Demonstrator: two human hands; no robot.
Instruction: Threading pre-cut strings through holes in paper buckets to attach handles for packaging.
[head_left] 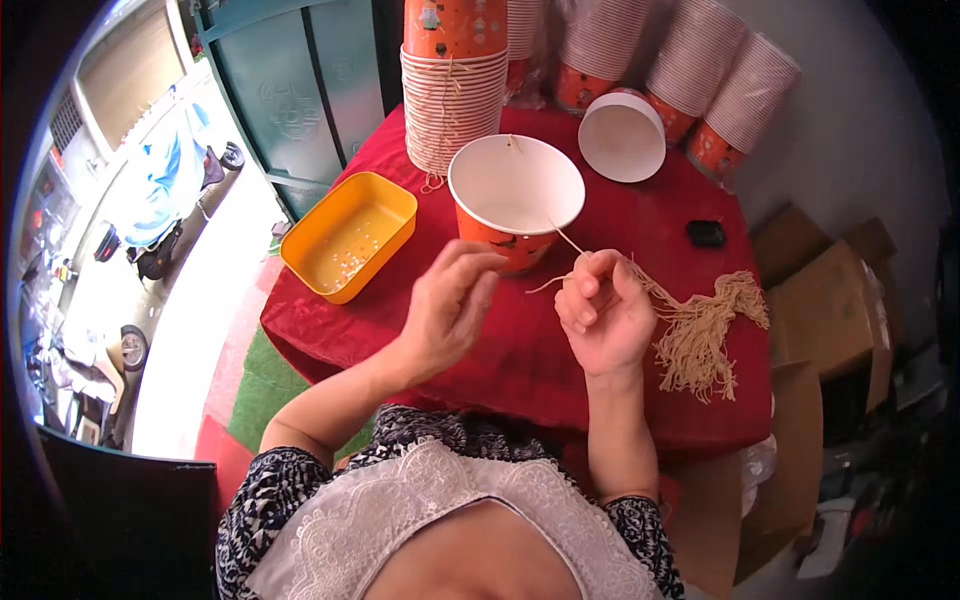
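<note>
An orange paper bucket [515, 185] with a white inside stands upright at the middle of the table. A thin beige cord runs from its right front rim to my right hand [608, 310], whose fingers are closed on it; a loose end sticks out to the left of that hand. My left hand [450, 300] is just in front of the bucket's left side, fingers loosely bent and apart, with nothing visible in them. Right of my right hand lies a bundle of beige cords [705, 335]. A short bit of cord shows at the bucket's far rim.
A yellow tray [398, 238] with small white bits sits at the left. Behind stand a tall stack of buckets [455, 100] with cords hanging down it, several wrapped stacks [695, 60] and a tipped bucket [622, 140]. A black object [706, 234] lies at the right; cardboard boxes [825, 310] stand beyond.
</note>
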